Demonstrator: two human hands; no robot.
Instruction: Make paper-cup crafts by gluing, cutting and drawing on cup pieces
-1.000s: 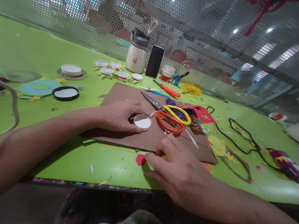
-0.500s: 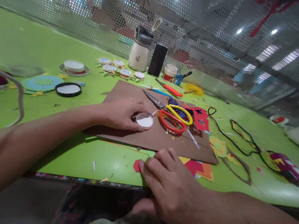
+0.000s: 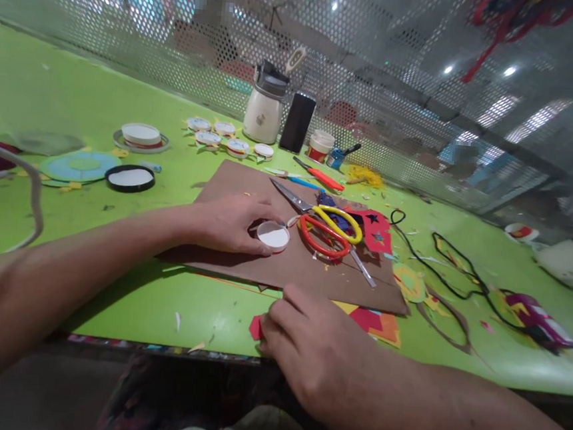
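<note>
My left hand (image 3: 238, 223) is closed at the left side of a small round white cap (image 3: 273, 238) with a red edge, thumb and fingers about its rim. The cap rests on a brown cardboard sheet (image 3: 242, 265). Close to the table's front edge, my right hand (image 3: 317, 351) has its fingers curled in on a small red paper piece (image 3: 256, 327); its thumb is mostly hidden. Between the hands and the far side of the cardboard lie scissors (image 3: 324, 230) with one red and one yellow handle loop. A red paper sheet with star-shaped holes (image 3: 378, 230) lies beyond them.
Several decorated round caps (image 3: 207, 140) stand at the back beside a white bottle (image 3: 262, 112) and a phone (image 3: 297, 122). A red-handled knife (image 3: 326, 178) lies past the cardboard. A black cord (image 3: 457, 270) trails at right. Perforated metal mesh (image 3: 145, 49) borders the table.
My right fingers have curled down onto the red paper piece, and the thumb has gone from view beneath them. My left hand stays at the cap. The view has shifted slightly.
</note>
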